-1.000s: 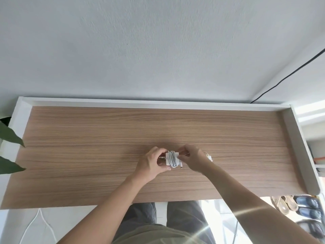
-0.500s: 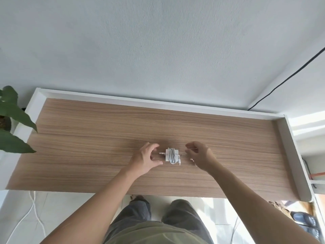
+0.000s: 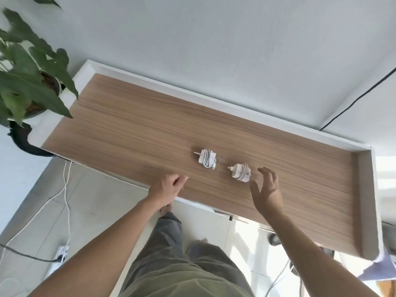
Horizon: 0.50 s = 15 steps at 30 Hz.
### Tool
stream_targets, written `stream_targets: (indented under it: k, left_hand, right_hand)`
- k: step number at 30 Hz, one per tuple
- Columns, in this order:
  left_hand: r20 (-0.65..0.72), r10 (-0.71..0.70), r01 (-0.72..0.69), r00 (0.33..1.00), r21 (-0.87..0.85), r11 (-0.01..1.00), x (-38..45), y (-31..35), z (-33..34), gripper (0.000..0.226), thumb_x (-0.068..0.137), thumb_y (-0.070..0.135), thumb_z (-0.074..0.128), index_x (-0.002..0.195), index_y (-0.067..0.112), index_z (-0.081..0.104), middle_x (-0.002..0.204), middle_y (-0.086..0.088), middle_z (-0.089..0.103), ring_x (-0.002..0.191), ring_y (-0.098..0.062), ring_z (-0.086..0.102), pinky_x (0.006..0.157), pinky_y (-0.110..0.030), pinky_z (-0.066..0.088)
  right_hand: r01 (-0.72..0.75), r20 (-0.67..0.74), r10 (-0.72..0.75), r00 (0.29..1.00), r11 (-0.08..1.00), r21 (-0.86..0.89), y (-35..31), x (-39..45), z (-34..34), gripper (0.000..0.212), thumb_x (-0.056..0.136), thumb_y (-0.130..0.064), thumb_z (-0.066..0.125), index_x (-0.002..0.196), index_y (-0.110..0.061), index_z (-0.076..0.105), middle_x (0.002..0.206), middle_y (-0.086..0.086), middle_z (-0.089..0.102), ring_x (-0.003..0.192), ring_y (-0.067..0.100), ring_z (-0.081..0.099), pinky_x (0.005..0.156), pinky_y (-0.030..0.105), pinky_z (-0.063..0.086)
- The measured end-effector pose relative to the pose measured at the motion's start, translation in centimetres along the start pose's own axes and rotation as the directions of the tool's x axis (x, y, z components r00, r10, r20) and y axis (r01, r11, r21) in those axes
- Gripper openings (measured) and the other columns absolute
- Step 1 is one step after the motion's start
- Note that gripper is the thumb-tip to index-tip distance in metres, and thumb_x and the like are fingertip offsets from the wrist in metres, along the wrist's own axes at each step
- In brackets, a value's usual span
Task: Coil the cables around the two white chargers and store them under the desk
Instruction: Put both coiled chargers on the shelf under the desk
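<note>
Two wrapped chargers, one (image 3: 206, 157) beside the other (image 3: 240, 172), on the surface (image 3: 128, 125), left hand (image 3: 167, 187) fingers loosely curled, empty, right hand (image 3: 266, 190) fingers spread, empty

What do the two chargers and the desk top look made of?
Both chargers, left charger and right charger: smooth white plastic, probably, wrapped in thin white cable. Desk top: matte wood-look surface with straight grain lines, likely laminate, with a white painted rim.
</note>
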<state>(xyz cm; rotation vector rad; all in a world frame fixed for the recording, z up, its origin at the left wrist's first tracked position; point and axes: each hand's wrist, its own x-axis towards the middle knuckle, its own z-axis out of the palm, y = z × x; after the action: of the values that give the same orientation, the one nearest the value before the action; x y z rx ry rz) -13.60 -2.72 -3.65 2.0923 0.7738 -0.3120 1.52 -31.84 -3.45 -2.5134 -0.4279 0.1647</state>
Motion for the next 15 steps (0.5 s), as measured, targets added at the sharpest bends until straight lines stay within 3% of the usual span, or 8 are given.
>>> stream_targets:
  k: [3,5,7,11,15]
  left_hand:
    - [-0.067,-0.075,0.074,0.995,-0.02,0.997,-2.4,-0.8,2.3,0.041,0.107,0.043,0.043,0.084,0.013,0.057,0.072,0.0,0.065,0.077,-0.029,0.066,0.074,-0.04,0.049]
    - [-0.022,-0.115,0.113,0.993,-0.083,0.99,-3.9,-1.7,3.8,0.025,0.105,0.041,0.048,0.093,0.021,0.057,0.078,0.007,0.067,0.079,-0.02,0.067,0.077,-0.037,0.05]
    - [0.059,-0.157,0.163,0.986,-0.117,0.98,-5.0,-2.8,5.0,0.017,0.1,0.042,0.056,0.098,0.026,0.06,0.083,0.003,0.071,0.077,-0.018,0.07,0.077,-0.034,0.052]
    - [0.239,-0.295,0.341,0.925,-0.182,0.922,-6.1,-4.0,7.4,0.018,0.1,0.036,0.058,0.096,0.019,0.066,0.085,-0.003,0.075,0.068,-0.014,0.069,0.069,-0.032,0.056]
    - [0.273,-0.456,0.528,0.847,-0.349,0.774,-5.7,-3.7,9.4,0.026,0.103,0.009,0.043,0.095,0.015,0.067,0.097,-0.009,0.072,0.076,-0.017,0.069,0.065,-0.025,0.056]
  right_hand:
    - [-0.048,0.061,0.049,0.997,0.999,-0.019,2.1,-2.1,1.0,0.063,0.084,0.005,0.052,0.145,-0.005,0.04,0.151,0.018,0.042,0.139,0.038,0.042,0.107,0.056,0.045]
    - [-0.059,0.101,0.065,0.993,0.997,-0.056,3.1,-3.1,1.6,0.067,0.084,-0.004,0.047,0.15,-0.005,0.036,0.159,0.015,0.036,0.148,0.035,0.032,0.118,0.054,0.033]
    - [-0.05,0.132,0.063,0.989,0.994,-0.102,3.7,-3.5,2.2,0.068,0.088,-0.016,0.043,0.152,0.0,0.033,0.163,0.016,0.03,0.154,0.035,0.022,0.124,0.052,0.023]
    - [-0.041,0.141,0.065,0.988,0.985,-0.167,4.3,-2.4,3.6,0.07,0.089,-0.02,0.037,0.154,0.005,0.029,0.166,0.019,0.024,0.156,0.034,0.013,0.128,0.048,0.011]
    - [0.001,0.072,0.015,0.997,0.978,-0.21,5.1,-1.8,4.8,0.066,0.092,-0.023,0.033,0.152,0.004,0.033,0.165,0.018,0.026,0.156,0.033,0.015,0.127,0.051,0.012]
